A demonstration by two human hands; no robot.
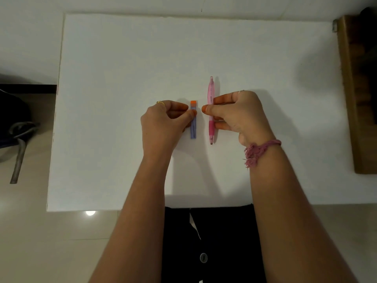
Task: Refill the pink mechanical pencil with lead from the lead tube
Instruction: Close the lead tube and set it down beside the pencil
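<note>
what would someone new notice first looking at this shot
Two bare hands meet at the middle of a white board. The right hand closes around a pink mechanical pencil, tip pointing toward the person; the left hand pinches a bluish lead tube with an orange cap, just left of the pencil. A frayed pink thread band circles the right wrist.

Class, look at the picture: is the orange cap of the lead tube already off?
No, the orange cap sits on the far end of the lead tube, which lies on the white table.
</note>
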